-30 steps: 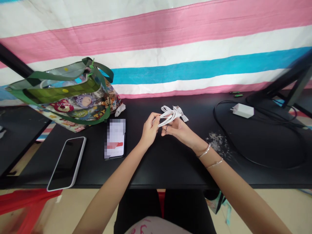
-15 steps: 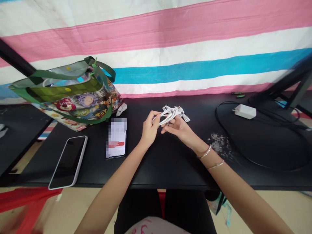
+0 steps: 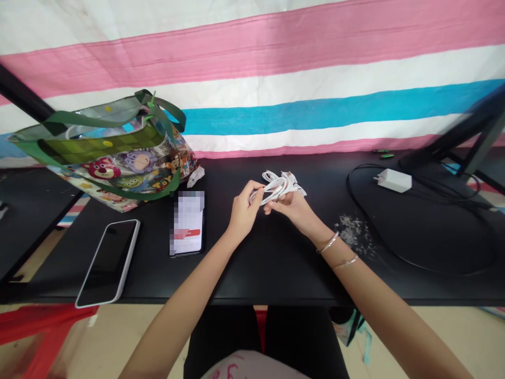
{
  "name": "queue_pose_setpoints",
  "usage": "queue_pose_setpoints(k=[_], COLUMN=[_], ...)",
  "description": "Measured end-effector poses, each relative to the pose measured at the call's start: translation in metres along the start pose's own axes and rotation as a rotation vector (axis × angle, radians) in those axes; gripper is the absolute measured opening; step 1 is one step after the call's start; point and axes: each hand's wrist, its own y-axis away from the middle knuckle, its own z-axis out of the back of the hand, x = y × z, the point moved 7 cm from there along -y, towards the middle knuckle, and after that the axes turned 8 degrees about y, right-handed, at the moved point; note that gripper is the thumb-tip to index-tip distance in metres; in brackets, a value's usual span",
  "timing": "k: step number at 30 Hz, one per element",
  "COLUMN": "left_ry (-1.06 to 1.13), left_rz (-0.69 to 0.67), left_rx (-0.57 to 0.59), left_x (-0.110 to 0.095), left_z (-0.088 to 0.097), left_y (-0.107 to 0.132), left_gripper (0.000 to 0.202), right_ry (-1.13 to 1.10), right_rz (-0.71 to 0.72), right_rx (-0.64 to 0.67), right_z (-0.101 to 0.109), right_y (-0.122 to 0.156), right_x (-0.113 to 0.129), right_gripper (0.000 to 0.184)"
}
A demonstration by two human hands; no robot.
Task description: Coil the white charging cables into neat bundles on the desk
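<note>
A coiled white charging cable (image 3: 278, 184) is held above the middle of the black desk. My left hand (image 3: 245, 209) pinches the left end of the coil between thumb and fingers. On the right side of the bundle, my right hand (image 3: 291, 206) has its fingers curled beneath and around the loops, partly hidden by them. Dark thin strands, perhaps a tie, show near the right fingers. Left of my hands lies a phone with its screen lit (image 3: 188, 223), and farther left a dark-screened phone in a white case (image 3: 108, 263).
A cartoon-print tote bag with green handles (image 3: 118, 152) stands at the back left. To the right are a white charger plug (image 3: 394, 180), a black cable (image 3: 369, 221) and a patch of pale crumbs (image 3: 355, 234). A striped sheet (image 3: 315, 58) hangs behind the black desk (image 3: 284, 279).
My right fingers have closed in more around the cable coil, and its right end sits partly behind them. The left hand keeps its hold. The view has shifted slightly.
</note>
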Motion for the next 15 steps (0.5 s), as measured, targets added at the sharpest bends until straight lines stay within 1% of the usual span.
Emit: queue_pose_setpoints(k=[2,5,7,9,12,15], left_ry=[-0.011,0.003,0.017,0.001,-0.11,-0.28], left_rz=[-0.007,-0.015,-0.02,-0.02,0.002,0.026], left_rx=[0.008,0.056,0.097,0.111,0.097,0.082], left_x=[-0.001,-0.001,-0.001,0.0,0.001,0.001], left_z=[-0.001,-0.005,-0.008,-0.008,-0.006,-0.004], left_y=[0.0,0.001,0.002,0.002,0.002,0.003], left_gripper=[0.009,0.01,0.011,0.011,0.012,0.011], right_ry=[0.014,0.029,0.026,0.009,-0.016,-0.011], right_rz=[-0.004,0.01,0.033,0.062,0.096,0.083], right_rx=[0.007,0.032,0.036,0.019,-0.006,-0.005], right_z=[0.001,0.002,0.003,0.005,0.007,0.006], right_y=[0.0,0.0,-0.002,-0.003,-0.003,0.001], right_x=[0.002,0.001,-0.002,-0.006,-0.01,-0.009], right_gripper=[0.041,0.043,0.046,0.052,0.056,0.05])
